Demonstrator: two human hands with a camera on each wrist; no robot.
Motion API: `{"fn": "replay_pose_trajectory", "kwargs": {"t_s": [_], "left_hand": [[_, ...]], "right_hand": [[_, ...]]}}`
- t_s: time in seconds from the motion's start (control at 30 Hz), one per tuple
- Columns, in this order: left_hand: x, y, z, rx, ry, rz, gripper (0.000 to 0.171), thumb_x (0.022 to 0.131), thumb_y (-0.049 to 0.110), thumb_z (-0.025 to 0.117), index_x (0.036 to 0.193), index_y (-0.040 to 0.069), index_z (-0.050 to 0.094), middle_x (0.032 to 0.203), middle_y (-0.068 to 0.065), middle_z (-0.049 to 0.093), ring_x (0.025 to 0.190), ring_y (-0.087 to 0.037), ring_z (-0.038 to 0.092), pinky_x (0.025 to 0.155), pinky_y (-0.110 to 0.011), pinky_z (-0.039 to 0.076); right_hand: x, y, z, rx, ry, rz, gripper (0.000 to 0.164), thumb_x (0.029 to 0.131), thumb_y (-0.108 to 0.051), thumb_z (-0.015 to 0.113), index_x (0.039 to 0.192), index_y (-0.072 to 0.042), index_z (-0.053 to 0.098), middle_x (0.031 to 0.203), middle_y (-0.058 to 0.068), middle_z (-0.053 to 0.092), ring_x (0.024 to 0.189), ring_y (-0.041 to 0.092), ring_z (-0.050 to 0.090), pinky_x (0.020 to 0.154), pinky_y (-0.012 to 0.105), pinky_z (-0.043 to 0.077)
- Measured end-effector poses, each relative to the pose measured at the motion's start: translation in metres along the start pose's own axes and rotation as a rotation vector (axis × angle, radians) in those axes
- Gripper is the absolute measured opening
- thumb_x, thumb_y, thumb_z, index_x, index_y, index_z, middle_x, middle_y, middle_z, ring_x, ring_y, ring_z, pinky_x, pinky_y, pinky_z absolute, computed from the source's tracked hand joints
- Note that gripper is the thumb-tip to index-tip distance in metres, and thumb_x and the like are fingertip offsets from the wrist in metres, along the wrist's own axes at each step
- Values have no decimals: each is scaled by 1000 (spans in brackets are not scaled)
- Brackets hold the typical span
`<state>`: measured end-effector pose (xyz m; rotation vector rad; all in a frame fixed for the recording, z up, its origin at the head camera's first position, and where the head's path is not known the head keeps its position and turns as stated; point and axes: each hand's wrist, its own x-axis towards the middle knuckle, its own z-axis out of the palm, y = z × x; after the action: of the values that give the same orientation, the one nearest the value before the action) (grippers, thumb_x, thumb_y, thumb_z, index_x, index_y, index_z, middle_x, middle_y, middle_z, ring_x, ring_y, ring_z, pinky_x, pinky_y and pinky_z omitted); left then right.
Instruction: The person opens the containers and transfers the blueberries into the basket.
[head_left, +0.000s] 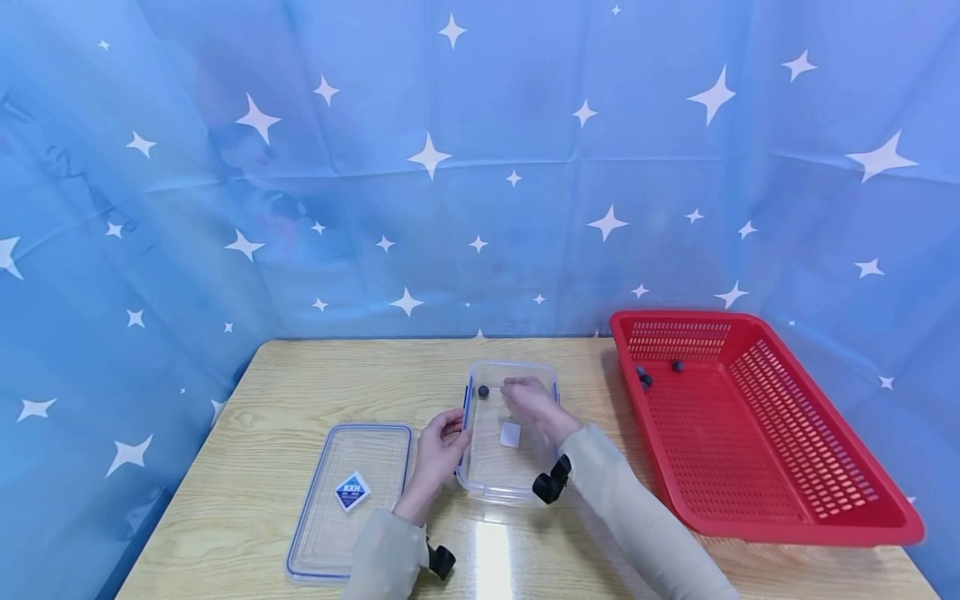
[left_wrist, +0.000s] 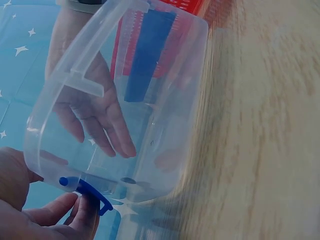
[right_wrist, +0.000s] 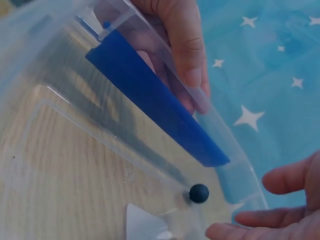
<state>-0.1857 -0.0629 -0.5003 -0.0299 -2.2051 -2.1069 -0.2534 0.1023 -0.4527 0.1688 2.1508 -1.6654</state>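
Observation:
A clear plastic storage box (head_left: 487, 492) with blue side latches (right_wrist: 155, 102) stands without its lid on the table. My left hand (head_left: 441, 450) holds its left wall, thumb over the rim and fingers outside by the latch. Over the inside of the box is my right hand (head_left: 534, 403), its fingers extended and nothing seen in them. One small dark ball (right_wrist: 199, 193) lies on the box floor near the far left corner, a short way from the right fingertips. A white square label (head_left: 510, 434) shows at the bottom of the box.
The box's clear lid (head_left: 375, 454), blue-edged with a blue sticker, lies flat to the left. On the right is a large red plastic basket (head_left: 738, 450) with several dark balls (head_left: 645, 380) near its far left corner. A blue starry curtain (head_left: 480, 208) hangs behind the wooden table (head_left: 247, 467).

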Motion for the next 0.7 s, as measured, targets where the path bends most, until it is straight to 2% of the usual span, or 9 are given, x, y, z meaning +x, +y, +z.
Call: {"fn": "replay_pose_trajectory", "kwargs": {"t_s": [0.03,0.1,0.33,0.53,0.7], "left_hand": [[0,0,0,-3,3,-1,35,82,-9,60,115,-17,52,108,-32,56,100,-41,57,83,-23,53],[1,-1,0,0,4,3,35,82,-9,60,115,-17,52,108,-32,56,99,-41,57,83,-23,53],[0,0,0,7,5,7,34,82,-9,60,114,-17,53,107,-32,56,99,-41,57,84,-25,53],[0,2,0,7,3,0,35,82,-9,60,115,-17,53,108,-32,56,100,-41,56,85,-27,53],[-5,16,0,3,-14,-14,35,82,-12,58,115,-20,50,109,-36,54,101,-47,54,88,-37,52]], "right_hand": [[0,-1,1,-13,6,-2,49,95,-11,45,138,9,35,140,25,40,127,35,41,104,42,38],[1,-2,2,-29,12,-1,49,94,-11,45,139,6,36,143,25,35,131,38,34,108,46,33],[8,-4,7,-63,64,-1,46,92,-11,49,135,5,43,137,24,44,126,37,40,106,47,35],[15,-2,11,-55,79,-11,42,92,-9,51,130,6,48,128,24,52,119,35,48,99,45,43],[19,1,14,-23,89,7,38,91,-10,51,127,4,52,122,22,56,113,33,52,95,42,46]]}}
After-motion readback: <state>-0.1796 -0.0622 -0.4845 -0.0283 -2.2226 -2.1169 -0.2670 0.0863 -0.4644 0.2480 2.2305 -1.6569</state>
